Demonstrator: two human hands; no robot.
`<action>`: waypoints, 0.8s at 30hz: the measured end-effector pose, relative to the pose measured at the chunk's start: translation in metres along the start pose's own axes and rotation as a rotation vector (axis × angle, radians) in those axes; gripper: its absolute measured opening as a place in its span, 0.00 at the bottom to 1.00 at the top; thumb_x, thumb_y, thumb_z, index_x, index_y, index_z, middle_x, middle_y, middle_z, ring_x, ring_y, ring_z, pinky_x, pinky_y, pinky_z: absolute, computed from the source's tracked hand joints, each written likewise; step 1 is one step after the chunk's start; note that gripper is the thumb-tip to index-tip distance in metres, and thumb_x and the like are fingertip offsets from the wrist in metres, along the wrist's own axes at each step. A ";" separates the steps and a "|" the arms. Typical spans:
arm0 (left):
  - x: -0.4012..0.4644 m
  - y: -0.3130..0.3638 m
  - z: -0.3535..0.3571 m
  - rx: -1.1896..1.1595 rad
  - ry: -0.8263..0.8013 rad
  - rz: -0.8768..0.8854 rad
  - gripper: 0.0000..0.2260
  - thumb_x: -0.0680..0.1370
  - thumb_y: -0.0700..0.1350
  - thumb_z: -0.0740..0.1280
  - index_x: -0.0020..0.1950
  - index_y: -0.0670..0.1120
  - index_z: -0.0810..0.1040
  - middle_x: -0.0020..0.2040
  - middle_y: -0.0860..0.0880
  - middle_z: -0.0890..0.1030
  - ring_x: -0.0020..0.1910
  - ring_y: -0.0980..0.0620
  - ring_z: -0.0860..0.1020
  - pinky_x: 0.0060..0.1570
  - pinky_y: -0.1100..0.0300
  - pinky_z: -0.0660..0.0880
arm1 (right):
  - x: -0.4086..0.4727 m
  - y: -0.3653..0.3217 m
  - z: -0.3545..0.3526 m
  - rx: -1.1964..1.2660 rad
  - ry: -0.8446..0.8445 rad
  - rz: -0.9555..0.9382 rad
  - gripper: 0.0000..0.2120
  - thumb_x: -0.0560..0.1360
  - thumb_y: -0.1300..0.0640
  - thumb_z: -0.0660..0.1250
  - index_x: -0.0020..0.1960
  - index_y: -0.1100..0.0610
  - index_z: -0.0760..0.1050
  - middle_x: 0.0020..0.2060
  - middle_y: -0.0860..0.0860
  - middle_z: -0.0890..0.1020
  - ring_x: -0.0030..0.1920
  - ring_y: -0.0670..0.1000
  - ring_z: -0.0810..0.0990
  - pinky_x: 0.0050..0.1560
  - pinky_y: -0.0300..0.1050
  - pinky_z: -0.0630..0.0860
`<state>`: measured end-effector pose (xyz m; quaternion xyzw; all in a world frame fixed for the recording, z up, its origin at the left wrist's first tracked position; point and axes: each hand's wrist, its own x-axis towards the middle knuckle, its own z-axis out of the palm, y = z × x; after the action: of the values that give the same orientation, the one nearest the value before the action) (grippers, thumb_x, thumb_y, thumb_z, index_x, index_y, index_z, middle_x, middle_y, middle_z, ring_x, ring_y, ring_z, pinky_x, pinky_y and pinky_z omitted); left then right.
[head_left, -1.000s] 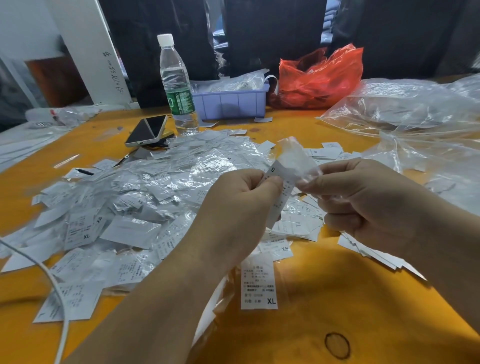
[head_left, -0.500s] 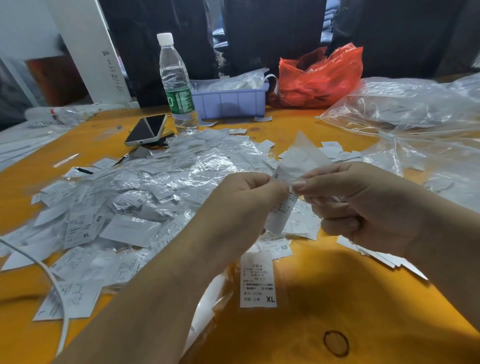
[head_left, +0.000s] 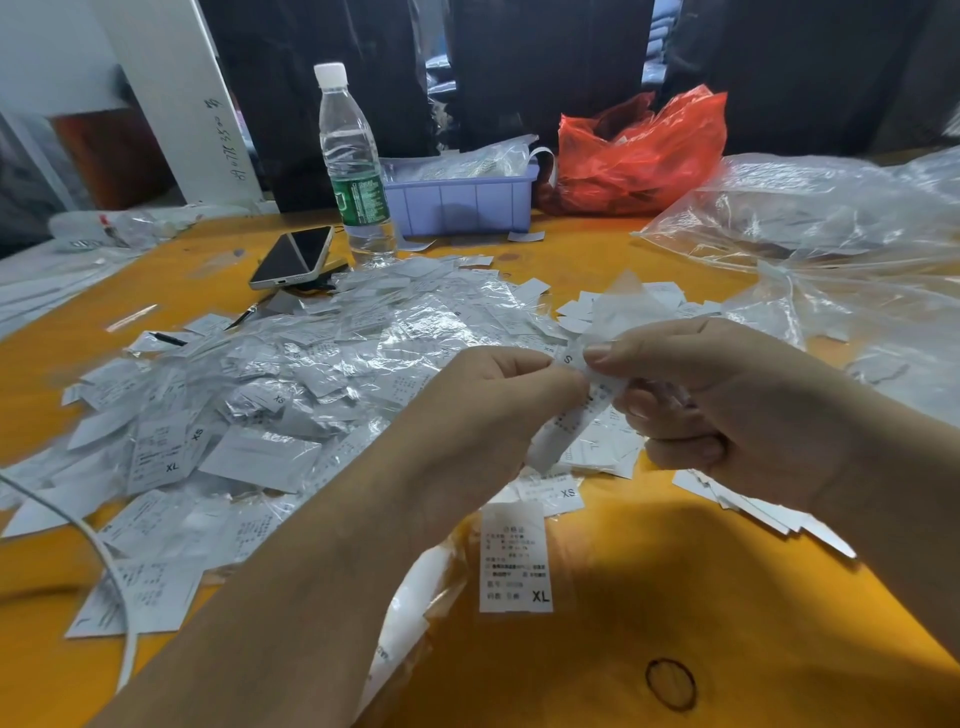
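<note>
Both hands meet above the orange table (head_left: 675, 597), pinching one white size label marked S (head_left: 569, 421) that sits in a small clear sleeve (head_left: 628, 301). My left hand (head_left: 483, 415) pinches the label's upper left edge. My right hand (head_left: 717, 400) pinches the sleeve beside the S mark, its lower fingers curled. The label hangs down between the two hands. A large heap of labels in clear sleeves (head_left: 291, 374) covers the table to the left. One label marked XL (head_left: 514, 558) lies flat just below the hands.
A water bottle (head_left: 356, 171), a phone (head_left: 293, 257) and a lilac bin (head_left: 462, 200) stand at the back, with a red bag (head_left: 644, 150) beside them. Big clear bags (head_left: 831, 228) fill the right. A stack of bare labels (head_left: 753, 506) lies under my right wrist. A white cable (head_left: 104, 561) crosses the left front.
My hands have drawn closer together on the label. The clear sleeve's free top has shifted right and stands higher behind my right hand.
</note>
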<state>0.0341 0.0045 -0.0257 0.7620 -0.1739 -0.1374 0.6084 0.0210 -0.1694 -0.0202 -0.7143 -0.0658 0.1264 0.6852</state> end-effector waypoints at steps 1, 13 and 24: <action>0.000 0.000 0.000 0.010 0.013 0.010 0.13 0.78 0.42 0.65 0.34 0.47 0.80 0.27 0.54 0.74 0.25 0.59 0.70 0.24 0.70 0.66 | 0.000 0.000 0.000 -0.008 0.010 0.003 0.13 0.70 0.54 0.68 0.28 0.55 0.75 0.25 0.50 0.64 0.23 0.46 0.55 0.21 0.36 0.55; 0.001 -0.004 0.000 0.084 0.117 0.059 0.13 0.81 0.49 0.63 0.40 0.49 0.82 0.28 0.53 0.77 0.27 0.60 0.72 0.30 0.64 0.66 | -0.001 -0.002 -0.001 -0.044 0.046 -0.016 0.14 0.65 0.49 0.71 0.35 0.60 0.83 0.22 0.50 0.64 0.22 0.46 0.56 0.20 0.36 0.56; 0.000 -0.006 0.001 0.091 0.153 0.096 0.06 0.79 0.45 0.66 0.45 0.48 0.81 0.26 0.58 0.77 0.23 0.63 0.72 0.24 0.73 0.65 | 0.000 0.000 0.004 -0.110 0.108 -0.041 0.23 0.68 0.44 0.67 0.40 0.66 0.82 0.21 0.49 0.64 0.21 0.46 0.56 0.20 0.38 0.57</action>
<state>0.0348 0.0049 -0.0314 0.7878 -0.1694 -0.0415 0.5907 0.0198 -0.1661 -0.0207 -0.7551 -0.0502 0.0696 0.6500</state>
